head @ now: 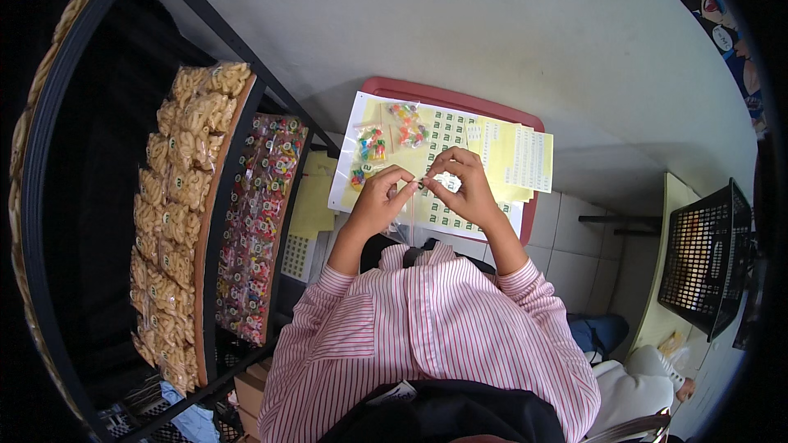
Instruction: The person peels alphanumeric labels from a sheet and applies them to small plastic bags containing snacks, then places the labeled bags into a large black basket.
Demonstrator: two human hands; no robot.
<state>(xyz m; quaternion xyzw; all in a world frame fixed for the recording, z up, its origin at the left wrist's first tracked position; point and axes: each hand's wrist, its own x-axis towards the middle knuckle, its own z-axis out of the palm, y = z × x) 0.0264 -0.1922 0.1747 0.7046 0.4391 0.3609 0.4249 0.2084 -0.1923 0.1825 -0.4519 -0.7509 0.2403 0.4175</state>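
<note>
Over the near part of a red-rimmed table [534, 221], my two hands meet at the fingertips. My left hand [385, 197] pinches the top of a clear plastic zip bag [401, 226] that hangs below it, partly hidden by my fingers. My right hand [465, 187] pinches a tiny item, seemingly a small round sticker, against the bag's edge. Sheets of round green-and-white stickers [447, 129] lie under and beyond my hands. Small clear bags of colourful candy [372, 143] lie at the left of the table. Yellow label sheets [514, 157] overlap at the right.
At left, a dark metal rack [212, 221] holds bagged curly snacks [178, 209] and bagged colourful sweets [258, 215]. A grey wall [443, 24] rises behind the table. At right a black plastic crate [702, 258] stands on a bench, with another person [634, 384] seated nearby.
</note>
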